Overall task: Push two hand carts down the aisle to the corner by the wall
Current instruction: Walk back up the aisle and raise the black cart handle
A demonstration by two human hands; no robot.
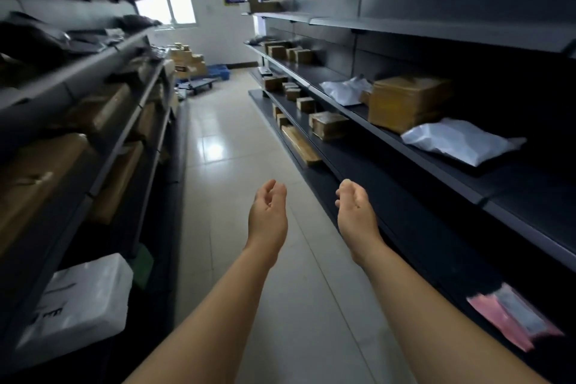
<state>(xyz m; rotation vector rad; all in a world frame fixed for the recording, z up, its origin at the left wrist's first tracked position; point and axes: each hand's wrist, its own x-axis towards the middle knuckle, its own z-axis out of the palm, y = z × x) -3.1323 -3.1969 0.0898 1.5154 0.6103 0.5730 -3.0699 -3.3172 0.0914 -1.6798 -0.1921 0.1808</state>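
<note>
Low in the middle of the frame, my left hand (268,212) and right hand (356,212) reach forward, both loosely cupped and holding nothing. One flat cart (199,85) sits far up the aisle, upper left of centre, near stacked boxes (187,60) and a blue crate (218,71) by the wall. A second cart: cannot tell. Judgement: walk straight down the tiled floor (237,146), keep clear of both shelves (405,146), then take the handle with both hands.

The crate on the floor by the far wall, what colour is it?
Blue crate, head view.
</note>
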